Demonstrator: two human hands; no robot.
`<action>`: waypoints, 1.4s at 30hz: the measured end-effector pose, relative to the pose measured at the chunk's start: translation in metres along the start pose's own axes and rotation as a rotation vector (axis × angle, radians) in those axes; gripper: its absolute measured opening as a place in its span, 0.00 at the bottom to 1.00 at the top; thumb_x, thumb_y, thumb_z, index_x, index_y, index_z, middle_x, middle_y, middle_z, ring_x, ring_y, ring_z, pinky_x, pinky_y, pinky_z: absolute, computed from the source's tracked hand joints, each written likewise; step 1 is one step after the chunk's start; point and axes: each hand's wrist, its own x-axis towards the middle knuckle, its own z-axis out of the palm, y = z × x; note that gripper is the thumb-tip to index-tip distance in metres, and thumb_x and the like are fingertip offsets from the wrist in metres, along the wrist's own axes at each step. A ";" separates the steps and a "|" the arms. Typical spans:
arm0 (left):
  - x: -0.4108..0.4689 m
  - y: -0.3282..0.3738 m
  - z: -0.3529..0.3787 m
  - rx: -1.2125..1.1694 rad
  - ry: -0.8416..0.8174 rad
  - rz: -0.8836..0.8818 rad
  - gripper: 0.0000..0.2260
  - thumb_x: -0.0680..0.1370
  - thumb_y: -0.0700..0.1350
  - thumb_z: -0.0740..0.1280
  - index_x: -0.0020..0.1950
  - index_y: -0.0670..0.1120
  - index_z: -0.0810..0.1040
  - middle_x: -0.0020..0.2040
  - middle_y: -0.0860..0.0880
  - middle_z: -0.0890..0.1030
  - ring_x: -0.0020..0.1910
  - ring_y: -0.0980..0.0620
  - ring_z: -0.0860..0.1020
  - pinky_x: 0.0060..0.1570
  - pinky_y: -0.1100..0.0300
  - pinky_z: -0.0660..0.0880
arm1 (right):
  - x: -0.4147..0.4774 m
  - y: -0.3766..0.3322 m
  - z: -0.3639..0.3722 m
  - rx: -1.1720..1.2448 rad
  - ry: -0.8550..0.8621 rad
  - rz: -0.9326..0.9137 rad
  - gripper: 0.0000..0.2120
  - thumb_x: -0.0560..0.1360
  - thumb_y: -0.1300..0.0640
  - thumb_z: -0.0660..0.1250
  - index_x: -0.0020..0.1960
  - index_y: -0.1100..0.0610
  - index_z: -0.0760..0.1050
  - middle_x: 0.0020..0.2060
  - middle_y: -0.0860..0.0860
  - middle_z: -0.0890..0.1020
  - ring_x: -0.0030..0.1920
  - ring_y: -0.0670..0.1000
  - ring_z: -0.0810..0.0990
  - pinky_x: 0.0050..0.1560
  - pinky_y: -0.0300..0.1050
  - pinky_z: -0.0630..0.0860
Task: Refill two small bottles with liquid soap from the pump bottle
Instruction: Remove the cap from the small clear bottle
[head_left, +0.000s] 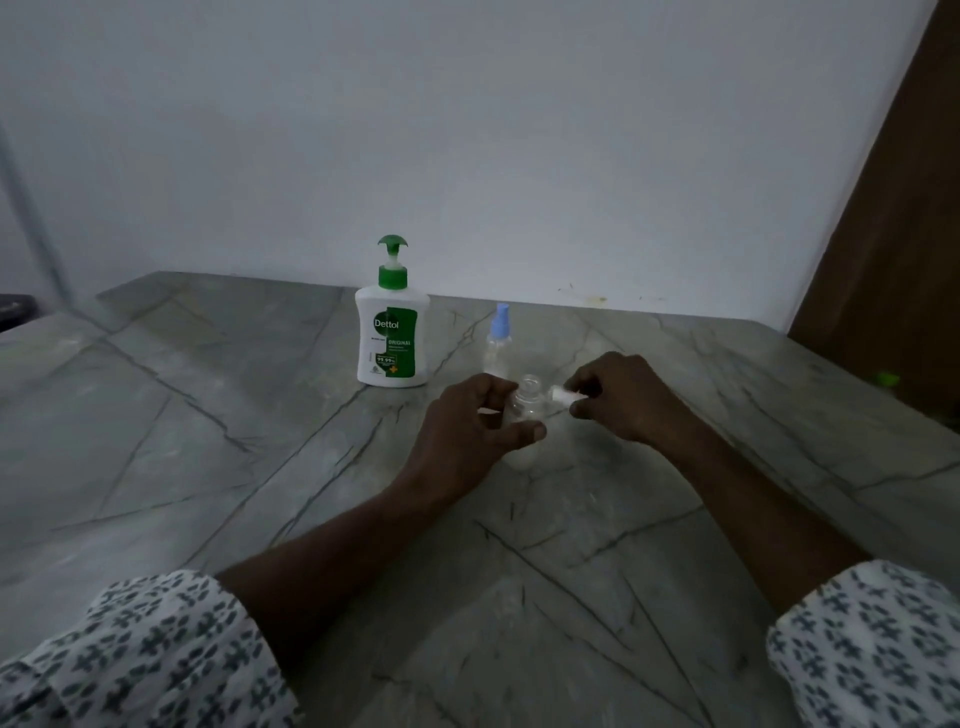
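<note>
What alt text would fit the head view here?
The left hand grips a small clear bottle, uncapped, on a grey marble counter while the right hand pinches a white cap. Behind stand a green-and-white pump bottle and a blue-topped spray bottle.

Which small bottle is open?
The clear bottle gripped by the left hand; its white cap is off, in the right hand. The rear bottle wears a blue sprayer.

We see bare forearms behind the left hand (467, 421) & right hand (618, 395); left sleeve (145, 649) & right sleeve (872, 634) are loose white fabric w/ small dark blue-grey leaf-like print.
</note>
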 end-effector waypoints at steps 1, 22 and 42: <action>0.000 0.000 0.000 0.003 0.002 0.002 0.20 0.67 0.50 0.79 0.57 0.52 0.79 0.51 0.55 0.83 0.47 0.59 0.83 0.52 0.54 0.81 | 0.002 0.002 0.002 -0.063 -0.022 -0.045 0.16 0.71 0.58 0.74 0.58 0.56 0.82 0.54 0.54 0.84 0.52 0.54 0.82 0.54 0.49 0.78; -0.003 0.000 -0.001 0.020 0.004 -0.024 0.25 0.65 0.46 0.80 0.61 0.49 0.78 0.54 0.52 0.83 0.51 0.56 0.82 0.55 0.54 0.80 | -0.001 0.028 0.014 0.045 -0.024 -0.129 0.12 0.71 0.58 0.74 0.55 0.54 0.82 0.50 0.52 0.84 0.51 0.52 0.81 0.52 0.48 0.77; 0.005 0.009 -0.023 -0.148 0.465 -0.017 0.08 0.76 0.39 0.65 0.52 0.45 0.81 0.43 0.49 0.82 0.42 0.51 0.81 0.42 0.59 0.78 | -0.005 0.030 0.014 0.208 0.158 -0.202 0.23 0.70 0.63 0.73 0.64 0.57 0.76 0.59 0.52 0.81 0.58 0.52 0.80 0.55 0.36 0.70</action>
